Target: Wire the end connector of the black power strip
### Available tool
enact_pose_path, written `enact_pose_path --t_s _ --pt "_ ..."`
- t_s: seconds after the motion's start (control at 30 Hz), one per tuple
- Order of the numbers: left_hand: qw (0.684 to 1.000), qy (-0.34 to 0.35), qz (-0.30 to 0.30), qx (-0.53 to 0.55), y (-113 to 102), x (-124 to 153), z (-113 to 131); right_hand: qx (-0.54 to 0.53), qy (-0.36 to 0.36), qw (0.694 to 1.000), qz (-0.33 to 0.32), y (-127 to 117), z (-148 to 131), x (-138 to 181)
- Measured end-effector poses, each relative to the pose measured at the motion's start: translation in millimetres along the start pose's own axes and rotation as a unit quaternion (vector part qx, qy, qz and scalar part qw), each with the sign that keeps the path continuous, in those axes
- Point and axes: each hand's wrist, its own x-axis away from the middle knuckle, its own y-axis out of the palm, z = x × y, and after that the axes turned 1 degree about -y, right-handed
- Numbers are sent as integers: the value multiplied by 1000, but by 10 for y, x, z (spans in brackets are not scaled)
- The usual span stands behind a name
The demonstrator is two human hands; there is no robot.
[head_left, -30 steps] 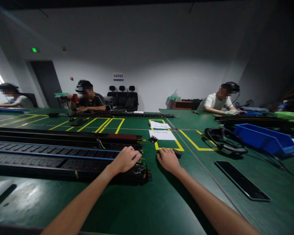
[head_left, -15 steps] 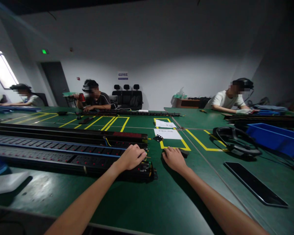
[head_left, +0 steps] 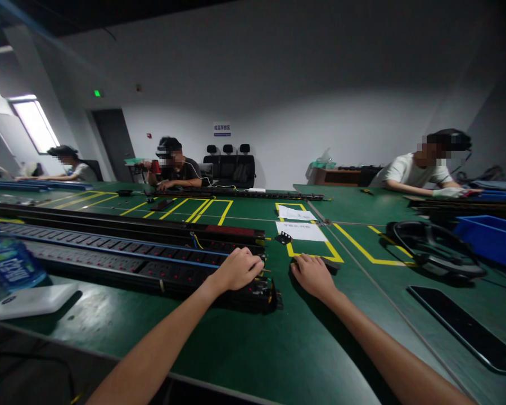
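My left hand lies over the right end of a long black power strip lined with sockets and small red parts. Its fingers curl over the strip, and the thumb points right. To the right, my right hand rests palm down with its fingers stretched out. Beside and partly under those fingers is a small dark block, mostly covered, so its kind is unclear. Between the hands and farther back, a black perforated end piece sticks out from a neighbouring strip. Loose wires rise near the strips.
Printed sheets lie inside yellow tape marks. On the right are a black headset, a blue bin and a dark tablet-like slab. A bottle and white device stand left. Several co-workers sit across the green table.
The view has turned slightly left, so the scene sits farther right and more of the bottle shows. Both hands stay in place on the strip and table.
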Motion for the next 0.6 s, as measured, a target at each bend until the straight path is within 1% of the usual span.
enact_pose_path --t_s 0.6 --pt "1000 -1 -12 0 -14 4 12 3 -5 1000 2 32 9 0"
